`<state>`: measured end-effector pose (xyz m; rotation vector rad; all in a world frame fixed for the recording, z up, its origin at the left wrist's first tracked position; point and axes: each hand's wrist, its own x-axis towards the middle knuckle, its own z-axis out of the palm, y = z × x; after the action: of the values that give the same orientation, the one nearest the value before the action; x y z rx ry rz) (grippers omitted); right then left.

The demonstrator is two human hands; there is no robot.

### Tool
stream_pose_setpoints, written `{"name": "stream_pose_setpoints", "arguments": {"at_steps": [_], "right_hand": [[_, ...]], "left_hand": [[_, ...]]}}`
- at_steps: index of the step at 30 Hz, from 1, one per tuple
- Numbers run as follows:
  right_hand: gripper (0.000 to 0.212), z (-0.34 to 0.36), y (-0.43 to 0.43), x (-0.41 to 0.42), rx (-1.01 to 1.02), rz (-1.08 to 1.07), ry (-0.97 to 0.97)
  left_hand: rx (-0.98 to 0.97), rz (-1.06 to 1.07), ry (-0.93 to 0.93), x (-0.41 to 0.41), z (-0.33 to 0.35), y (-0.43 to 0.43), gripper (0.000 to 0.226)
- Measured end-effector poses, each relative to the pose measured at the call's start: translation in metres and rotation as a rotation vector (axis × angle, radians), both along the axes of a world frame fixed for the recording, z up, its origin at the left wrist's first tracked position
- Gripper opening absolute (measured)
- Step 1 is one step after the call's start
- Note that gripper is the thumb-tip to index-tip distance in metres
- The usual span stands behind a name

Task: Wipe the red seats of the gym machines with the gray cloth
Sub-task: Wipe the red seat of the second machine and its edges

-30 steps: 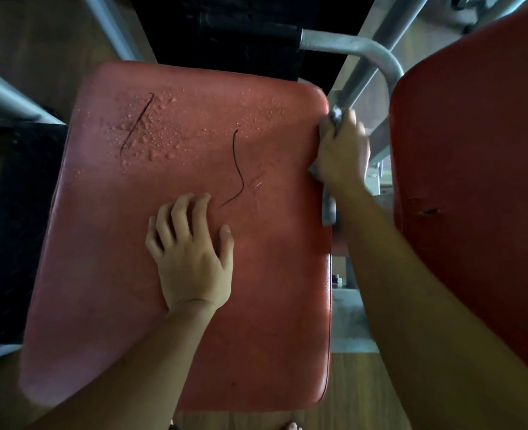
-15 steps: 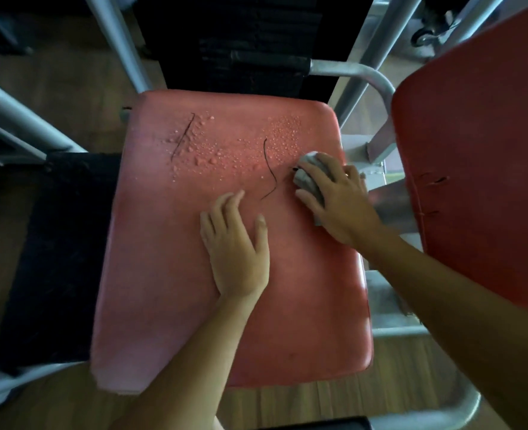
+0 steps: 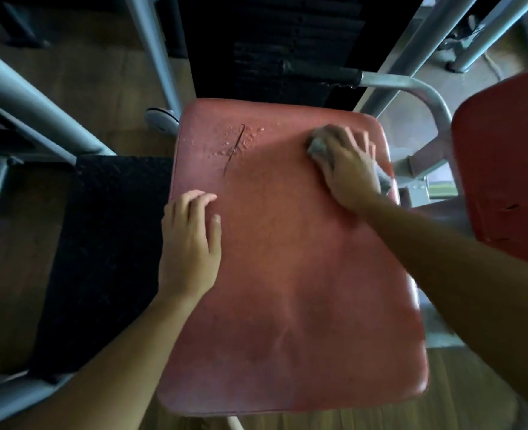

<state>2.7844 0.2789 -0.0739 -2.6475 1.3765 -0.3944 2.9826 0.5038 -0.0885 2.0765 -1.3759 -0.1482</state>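
Gray cloth (image 3: 318,148) under right hand (image 3: 348,164), on seat (image 3: 287,274).

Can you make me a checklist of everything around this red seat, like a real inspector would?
Surface: red seat, with water drops and a dark slit near its far left corner.
Job's things: gray cloth, bunched up on the far right part of the seat.
Clutter: nothing seen.
Hands: right hand holds the cloth down on the seat; left hand rests at the seat's left edge, holding nothing.
Cables: nothing seen.
Surroundings: second red pad with small tears on the right, black mat on the left, gray metal bars, wooden floor.
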Motion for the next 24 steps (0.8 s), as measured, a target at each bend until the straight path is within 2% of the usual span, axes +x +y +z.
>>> {"name": "stream_pose_setpoints", "arguments": {"at_steps": [3, 5, 9, 12, 15, 18, 21, 22, 24], "right_hand": [[0.043, -0.003, -0.011, 0.018, -0.01, -0.157, -0.079], [0.041, -0.003, 0.018, 0.015, 0.007, -0.154, -0.09], [0.037, -0.005, 0.083, -0.016, 0.039, 0.153, -0.078], [0.041, -0.001, 0.059, -0.031, 0.078, 0.318, -0.022], [0.041, 0.0, 0.018, -0.027, 0.023, 0.208, 0.033], [0.036, 0.0, -0.012, -0.012, 0.002, -0.037, -0.064], [0.034, 0.0, 0.016, 0.012, 0.066, -0.285, -0.16], [0.033, 0.001, 0.042, 0.015, 0.096, -0.308, -0.167], [0.033, 0.0, 0.102, 0.009, 0.131, -0.157, -0.135]], "left_hand": [[0.012, 0.003, 0.008, 0.001, 0.0, 0.0, 0.028], [0.02, -0.003, 0.013, 0.001, 0.0, 0.001, 0.028], [0.039, -0.001, -0.006, 0.001, 0.002, 0.001, 0.028], [0.056, -0.003, -0.033, 0.0, 0.004, 0.0, 0.029], [0.086, 0.002, -0.053, 0.001, 0.004, -0.002, 0.03], [0.104, 0.002, -0.052, 0.001, 0.003, -0.002, 0.03], [0.115, 0.005, -0.056, 0.002, 0.003, -0.001, 0.03], [0.119, 0.005, -0.055, 0.002, 0.003, -0.001, 0.031], [0.12, 0.005, -0.063, 0.002, 0.003, 0.0, 0.031]]}}
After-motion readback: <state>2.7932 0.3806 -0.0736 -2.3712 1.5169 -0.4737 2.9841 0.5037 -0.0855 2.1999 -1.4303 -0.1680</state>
